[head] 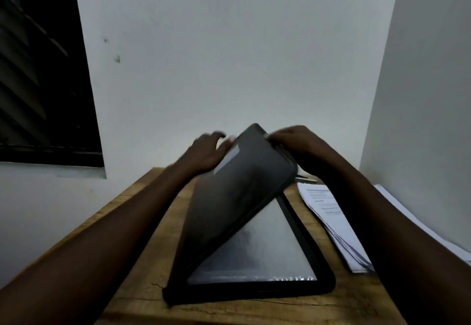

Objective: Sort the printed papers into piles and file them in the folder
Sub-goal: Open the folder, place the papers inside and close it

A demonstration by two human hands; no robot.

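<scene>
the right hand [293, 141] was clamped on the raised cover of the folder [237, 197]; the left hand [206, 151] was blurred behind it, its grip not to be told. the folder was set on the table [254, 312], papers [328, 212] just beside. opening was judged underway; the cover must next be swung flat.

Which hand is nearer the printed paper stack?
Right. The right hand grips the raised black folder cover just beyond the white stack of printed papers; the left hand sits across the cover, farther off.
</scene>
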